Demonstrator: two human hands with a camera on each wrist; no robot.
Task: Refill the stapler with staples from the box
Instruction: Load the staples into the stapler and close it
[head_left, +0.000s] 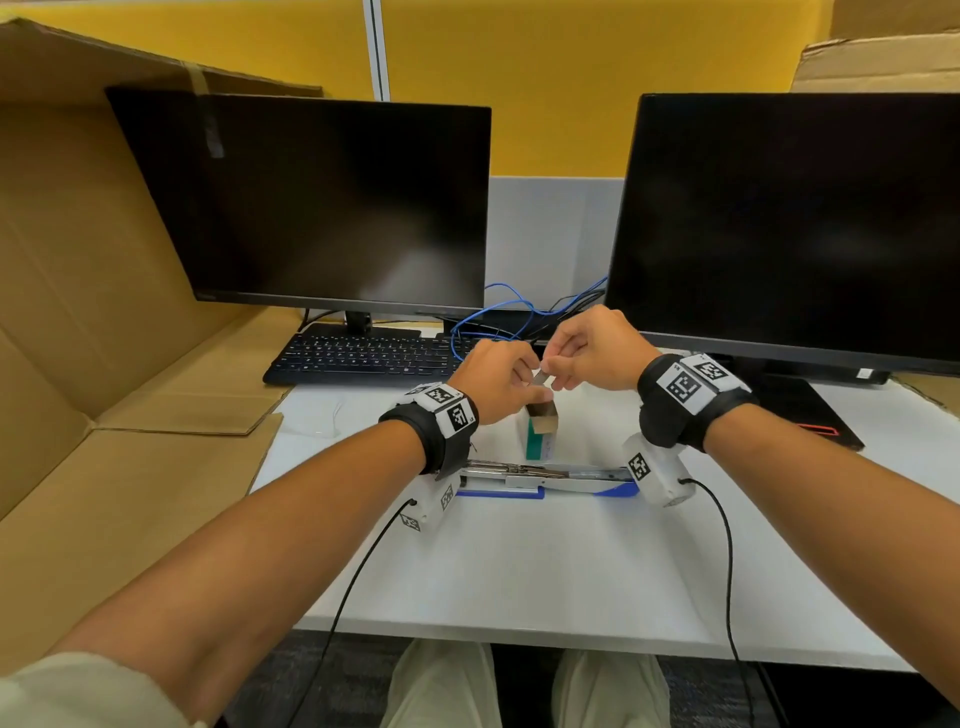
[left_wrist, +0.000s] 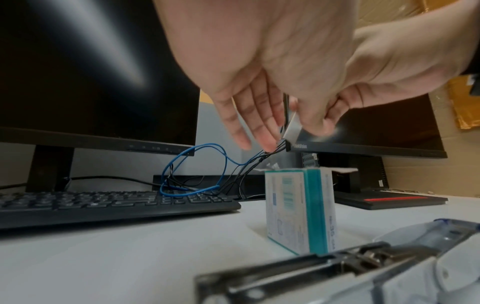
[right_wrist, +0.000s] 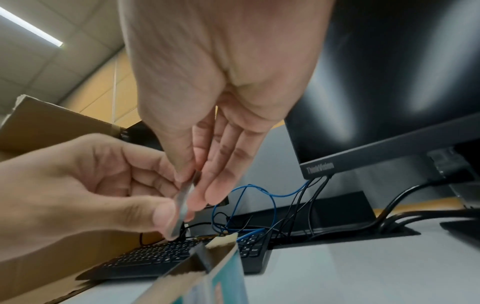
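Yellow partition panels and grey screens back a white desk (head_left: 519, 571) that carries two dark monitors (head_left: 322, 202), a black keyboard (head_left: 363, 356) and a tangle of blue cable (head_left: 498, 317); brown cardboard (head_left: 78, 312) leans along the left edge.

Both hands meet above the box (head_left: 540, 434), which stands upright with its top flap torn open, about midway across the desk and just behind the stapler (head_left: 545, 478). The left hand (head_left: 493, 379) and the right hand (head_left: 592, 353) each pinch the same strip of staples (head_left: 540, 378) between thumb and fingers, the other fingers loosely curled (whether they are splitting it or only passing it over, I cannot tell). The strip hangs roughly upright, its lower end clear of the box mouth.

The stapler lies opened out flat, nearer the front edge than the box, directly under the wrists, its long axis running left to right. So the strip would have to come down and towards the person, and be turned from near-vertical to lie along that left-right line before it can drop into the metal channel. Neither hand looks clearly closer; the channel end sits toward the left wrist.
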